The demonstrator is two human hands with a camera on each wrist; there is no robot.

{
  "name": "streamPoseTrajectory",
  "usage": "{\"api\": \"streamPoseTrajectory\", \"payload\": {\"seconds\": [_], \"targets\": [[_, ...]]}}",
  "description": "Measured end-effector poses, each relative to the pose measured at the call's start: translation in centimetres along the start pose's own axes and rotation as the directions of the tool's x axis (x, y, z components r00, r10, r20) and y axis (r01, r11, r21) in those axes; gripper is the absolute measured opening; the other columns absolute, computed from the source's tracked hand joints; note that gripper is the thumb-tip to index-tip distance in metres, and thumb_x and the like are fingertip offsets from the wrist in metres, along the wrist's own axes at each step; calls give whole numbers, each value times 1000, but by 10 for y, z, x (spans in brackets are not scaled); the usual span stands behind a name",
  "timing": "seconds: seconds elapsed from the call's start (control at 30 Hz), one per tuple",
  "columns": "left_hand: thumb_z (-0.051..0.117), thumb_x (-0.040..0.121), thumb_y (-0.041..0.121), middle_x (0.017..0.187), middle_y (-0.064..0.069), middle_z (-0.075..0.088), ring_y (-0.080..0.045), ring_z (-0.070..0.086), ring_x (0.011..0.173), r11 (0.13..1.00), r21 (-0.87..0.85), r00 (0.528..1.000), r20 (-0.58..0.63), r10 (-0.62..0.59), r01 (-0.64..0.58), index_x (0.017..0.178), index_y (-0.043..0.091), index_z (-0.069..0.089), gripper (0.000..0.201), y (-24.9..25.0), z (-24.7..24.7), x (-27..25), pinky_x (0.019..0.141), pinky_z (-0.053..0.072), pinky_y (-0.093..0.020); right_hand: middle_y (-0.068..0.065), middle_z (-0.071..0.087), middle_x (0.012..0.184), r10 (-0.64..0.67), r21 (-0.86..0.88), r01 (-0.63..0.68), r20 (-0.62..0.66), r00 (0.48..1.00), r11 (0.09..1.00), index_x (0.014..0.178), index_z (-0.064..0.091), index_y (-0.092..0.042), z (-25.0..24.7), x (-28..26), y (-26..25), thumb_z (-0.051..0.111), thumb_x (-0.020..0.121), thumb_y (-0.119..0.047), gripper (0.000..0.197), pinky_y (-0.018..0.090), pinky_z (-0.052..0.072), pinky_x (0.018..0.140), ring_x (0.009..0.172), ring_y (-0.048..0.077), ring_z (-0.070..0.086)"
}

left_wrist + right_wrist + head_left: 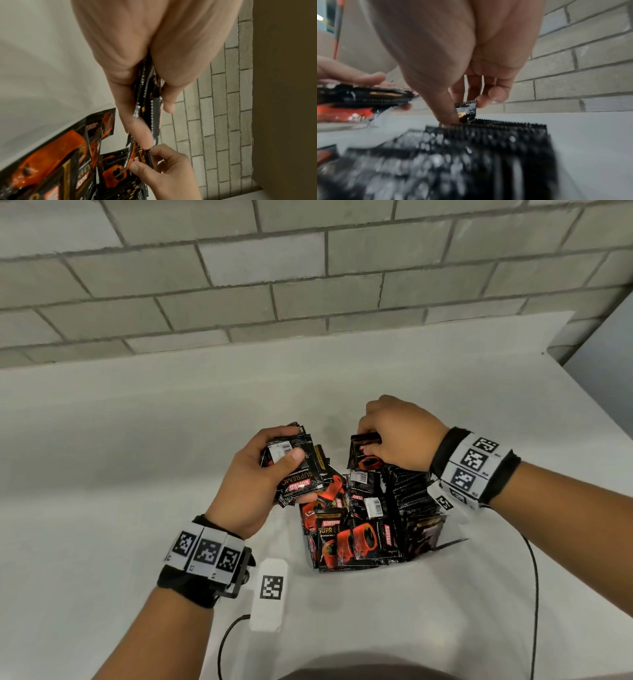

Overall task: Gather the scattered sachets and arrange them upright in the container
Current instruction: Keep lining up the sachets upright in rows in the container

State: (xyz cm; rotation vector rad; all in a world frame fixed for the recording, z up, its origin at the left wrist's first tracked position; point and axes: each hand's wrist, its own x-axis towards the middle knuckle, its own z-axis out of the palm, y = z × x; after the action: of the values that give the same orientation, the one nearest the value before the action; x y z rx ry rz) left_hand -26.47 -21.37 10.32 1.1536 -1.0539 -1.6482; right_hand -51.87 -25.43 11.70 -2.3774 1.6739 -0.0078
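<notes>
My left hand (pixel 291 474) grips a stack of black and red coffee sachets (pixel 294 470), thumb on top; the left wrist view shows the stack (pixel 147 94) edge-on between thumb and fingers. My right hand (pixel 368 436) pinches a single sachet (pixel 364 455) by its top edge, just above the far end of a clear container (pixel 452 542). In the container, several sachets (pixel 411 494) stand upright in a tight row. In the right wrist view the pinched sachet (pixel 466 109) touches the row's top (pixel 488 129). More loose sachets (pixel 346 532) lie heaped to the left of the row.
A white tagged block (pixel 270 594) with a black cable lies on the white table (pixel 137 457) near my left wrist. Another black cable (pixel 534 594) runs along the right. A grey brick wall (pixel 308 268) stands behind, and the table's edge slants at the far right.
</notes>
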Motion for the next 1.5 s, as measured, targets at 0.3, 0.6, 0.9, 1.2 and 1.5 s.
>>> {"api": "streamPoseTrajectory", "payload": {"seconds": [0.3, 0.6, 0.9, 1.2, 1.5], "targets": [[68, 90, 12, 121, -19, 70, -40, 74, 99, 997, -64, 999, 26, -43, 45, 130, 12, 63, 40, 1, 7, -2, 67, 63, -50, -6, 48, 94, 14, 77, -13, -16, 1000, 997, 95, 49, -23, -1, -8, 1, 82, 77, -31, 38, 36, 48, 69, 83, 20, 54], [67, 88, 18, 122, -19, 70, -39, 74, 101, 983, -141, 993, 44, -114, 119, 129, 9, 62, 42, 5, 9, -3, 69, 64, -48, -11, 52, 86, 4, 106, -7, 21, 1000, 994, 89, 69, -22, -6, -7, 4, 73, 86, -32, 11, 36, 47, 79, 91, 15, 50], [61, 88, -12, 123, -17, 71, -34, 70, 104, 985, -163, 988, 152, -33, 58, 135, 10, 59, 52, 6, 22, -5, 83, 62, -47, -10, 68, 80, -46, 428, 123, -185, 982, 895, 90, 71, -29, -68, -41, -40, 74, 83, -50, 23, 29, 53, 73, 72, 6, 61], [66, 89, 11, 125, -18, 70, -38, 68, 112, 980, -187, 992, 121, -39, 61, 137, 10, 57, 49, 9, 30, -7, 84, 63, -44, -14, 71, 108, -256, 359, 279, -109, 960, 891, 112, 75, -29, -52, -51, -39, 77, 86, -38, 28, 33, 52, 90, 98, 5, 65], [66, 88, 4, 124, -17, 70, -40, 71, 108, 974, -209, 995, 72, -73, 87, 132, 7, 60, 44, 3, 20, -5, 74, 65, -47, -6, 75, 99, -62, 571, 183, -224, 973, 800, 113, 68, -21, -51, -49, -28, 61, 97, -12, 20, 37, 61, 80, 78, 9, 74]]}}
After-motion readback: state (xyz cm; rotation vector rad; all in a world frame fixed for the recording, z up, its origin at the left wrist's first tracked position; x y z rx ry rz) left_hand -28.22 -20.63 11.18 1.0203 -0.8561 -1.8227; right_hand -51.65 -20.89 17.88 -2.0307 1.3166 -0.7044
